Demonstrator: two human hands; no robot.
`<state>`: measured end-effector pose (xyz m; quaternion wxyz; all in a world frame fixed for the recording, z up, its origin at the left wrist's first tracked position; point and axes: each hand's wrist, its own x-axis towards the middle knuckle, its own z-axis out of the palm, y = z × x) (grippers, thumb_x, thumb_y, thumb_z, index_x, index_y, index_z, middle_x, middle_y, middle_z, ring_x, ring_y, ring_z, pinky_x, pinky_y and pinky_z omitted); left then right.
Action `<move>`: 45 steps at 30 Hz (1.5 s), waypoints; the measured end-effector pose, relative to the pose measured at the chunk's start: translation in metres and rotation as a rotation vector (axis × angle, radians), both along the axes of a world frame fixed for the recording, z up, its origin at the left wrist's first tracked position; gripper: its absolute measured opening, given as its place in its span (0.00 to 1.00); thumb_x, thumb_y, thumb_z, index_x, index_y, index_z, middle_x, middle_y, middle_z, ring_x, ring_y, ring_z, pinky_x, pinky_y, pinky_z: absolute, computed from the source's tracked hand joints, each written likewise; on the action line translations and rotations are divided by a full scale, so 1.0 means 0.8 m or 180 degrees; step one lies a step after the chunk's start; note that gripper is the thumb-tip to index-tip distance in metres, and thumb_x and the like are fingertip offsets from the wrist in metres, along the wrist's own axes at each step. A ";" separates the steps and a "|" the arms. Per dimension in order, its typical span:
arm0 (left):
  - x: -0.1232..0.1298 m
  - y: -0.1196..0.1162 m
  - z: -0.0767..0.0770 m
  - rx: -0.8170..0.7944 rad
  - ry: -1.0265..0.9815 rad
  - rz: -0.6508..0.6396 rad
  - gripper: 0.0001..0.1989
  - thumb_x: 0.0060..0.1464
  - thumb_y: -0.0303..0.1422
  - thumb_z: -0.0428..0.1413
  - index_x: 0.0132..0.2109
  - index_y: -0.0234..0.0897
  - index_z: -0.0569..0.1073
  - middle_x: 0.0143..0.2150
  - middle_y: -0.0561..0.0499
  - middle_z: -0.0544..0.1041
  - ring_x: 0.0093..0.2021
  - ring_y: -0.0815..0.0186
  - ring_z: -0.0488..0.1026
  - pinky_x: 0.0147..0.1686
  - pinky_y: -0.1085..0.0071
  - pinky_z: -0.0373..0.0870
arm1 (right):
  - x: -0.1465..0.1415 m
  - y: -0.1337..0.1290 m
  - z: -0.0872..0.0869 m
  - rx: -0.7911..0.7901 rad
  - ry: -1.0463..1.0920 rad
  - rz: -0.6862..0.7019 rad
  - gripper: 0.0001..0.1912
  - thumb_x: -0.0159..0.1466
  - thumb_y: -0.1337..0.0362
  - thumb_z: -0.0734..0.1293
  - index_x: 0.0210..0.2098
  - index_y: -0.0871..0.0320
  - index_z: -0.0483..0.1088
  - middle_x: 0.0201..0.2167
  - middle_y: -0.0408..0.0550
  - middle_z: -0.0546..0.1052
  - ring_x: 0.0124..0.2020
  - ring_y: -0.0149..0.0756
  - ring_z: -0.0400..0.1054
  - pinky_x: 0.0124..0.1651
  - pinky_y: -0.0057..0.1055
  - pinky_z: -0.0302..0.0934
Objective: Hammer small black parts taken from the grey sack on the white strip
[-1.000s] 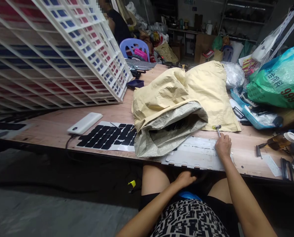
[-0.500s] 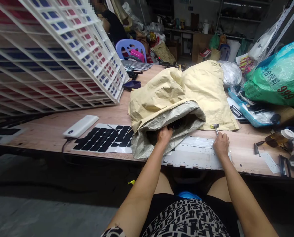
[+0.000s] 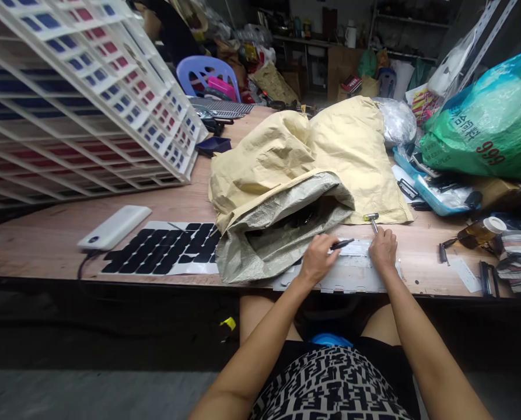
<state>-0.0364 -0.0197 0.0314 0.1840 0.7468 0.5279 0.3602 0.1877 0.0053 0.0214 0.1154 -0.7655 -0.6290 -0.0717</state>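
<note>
My left hand [image 3: 318, 259] pinches a small, slim black piece [image 3: 343, 244], its tip pointing right, above a white padded sheet [image 3: 352, 265] at the table's front edge. My right hand [image 3: 383, 248] is closed round the handle of a small hammer [image 3: 371, 217] with a yellowish end on its head. To the left of my left hand lies a large yellow woven sack [image 3: 269, 140], its grey-lined mouth gaping toward me. Dark pieces show inside, too dim to make out singly. A sheet of black adhesive pads [image 3: 155, 248] is partly covered by the sack.
A white plastic crate [image 3: 155, 128] stands tilted at the left. Near it is a white power bank-like box [image 3: 115, 227] with a cable. At the right are a green plastic bag [image 3: 479, 128], a blue tray [image 3: 444, 204] and a brown bottle [image 3: 479, 233]. A person sits behind the crate.
My left hand has come out of the sack's mouth and moved right, now with a black piece in its fingers. My right hand still holds the hammer. The view has shifted slightly.
</note>
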 end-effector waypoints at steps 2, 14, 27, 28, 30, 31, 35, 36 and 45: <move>0.026 0.005 -0.010 -0.0171 -0.0022 -0.0300 0.07 0.57 0.30 0.59 0.43 0.40 0.77 0.42 0.49 0.77 0.45 0.59 0.70 0.49 0.64 0.67 | 0.000 -0.001 -0.001 -0.0002 0.0034 -0.0011 0.20 0.68 0.69 0.56 0.57 0.62 0.67 0.45 0.59 0.68 0.45 0.46 0.61 0.45 0.39 0.57; 0.035 0.039 -0.037 -0.0595 -0.0195 -0.0457 0.09 0.53 0.32 0.61 0.42 0.40 0.80 0.37 0.51 0.74 0.41 0.63 0.71 0.43 0.68 0.67 | 0.025 -0.014 0.027 0.0077 0.1236 0.0160 0.20 0.66 0.69 0.56 0.52 0.64 0.73 0.38 0.55 0.71 0.40 0.41 0.64 0.48 0.35 0.60; 0.038 0.042 -0.038 -0.0660 -0.0139 -0.0369 0.11 0.53 0.36 0.61 0.44 0.42 0.81 0.39 0.51 0.74 0.44 0.62 0.71 0.44 0.68 0.67 | -0.008 -0.122 0.034 0.0183 0.2023 0.1338 0.19 0.70 0.61 0.58 0.55 0.58 0.71 0.41 0.53 0.74 0.45 0.41 0.70 0.51 0.38 0.66; 0.038 0.043 -0.040 -0.0646 -0.0143 -0.0370 0.11 0.53 0.36 0.61 0.44 0.42 0.81 0.39 0.51 0.74 0.43 0.62 0.71 0.44 0.68 0.68 | -0.008 -0.121 0.031 0.0201 0.1973 0.1341 0.19 0.70 0.62 0.58 0.55 0.58 0.71 0.41 0.53 0.74 0.45 0.41 0.70 0.51 0.38 0.66; 0.039 0.043 -0.042 -0.0610 -0.0160 -0.0363 0.11 0.53 0.36 0.61 0.44 0.42 0.81 0.39 0.51 0.75 0.44 0.62 0.71 0.45 0.68 0.68 | -0.008 -0.120 0.028 0.0187 0.1891 0.1332 0.19 0.69 0.62 0.57 0.54 0.59 0.72 0.39 0.53 0.74 0.43 0.41 0.70 0.50 0.39 0.66; 0.039 0.044 -0.043 -0.0597 -0.0167 -0.0356 0.11 0.53 0.35 0.61 0.44 0.42 0.81 0.39 0.51 0.75 0.44 0.62 0.71 0.45 0.68 0.68 | -0.008 -0.120 0.027 0.0159 0.1874 0.1323 0.18 0.69 0.63 0.58 0.54 0.59 0.72 0.39 0.53 0.74 0.42 0.41 0.70 0.49 0.39 0.66; 0.039 0.043 -0.041 -0.0608 -0.0169 -0.0342 0.10 0.53 0.35 0.61 0.44 0.43 0.81 0.39 0.52 0.75 0.44 0.62 0.71 0.46 0.67 0.68 | -0.015 -0.123 0.034 0.0166 0.1930 0.1330 0.18 0.69 0.64 0.57 0.54 0.59 0.72 0.39 0.52 0.74 0.42 0.40 0.70 0.49 0.37 0.66; 0.039 0.043 -0.040 -0.0618 -0.0167 -0.0349 0.10 0.53 0.36 0.61 0.44 0.43 0.80 0.39 0.51 0.75 0.44 0.62 0.71 0.45 0.67 0.68 | -0.018 -0.124 0.036 0.0189 0.1947 0.1372 0.18 0.70 0.64 0.57 0.54 0.59 0.71 0.40 0.52 0.74 0.43 0.40 0.70 0.50 0.37 0.66; 0.039 0.044 -0.035 -0.0680 -0.0199 -0.0330 0.10 0.51 0.35 0.63 0.42 0.41 0.80 0.40 0.51 0.76 0.44 0.62 0.72 0.45 0.67 0.68 | -0.024 -0.113 0.030 0.0035 0.1949 0.1331 0.18 0.68 0.64 0.58 0.53 0.58 0.72 0.38 0.50 0.74 0.41 0.39 0.69 0.47 0.35 0.65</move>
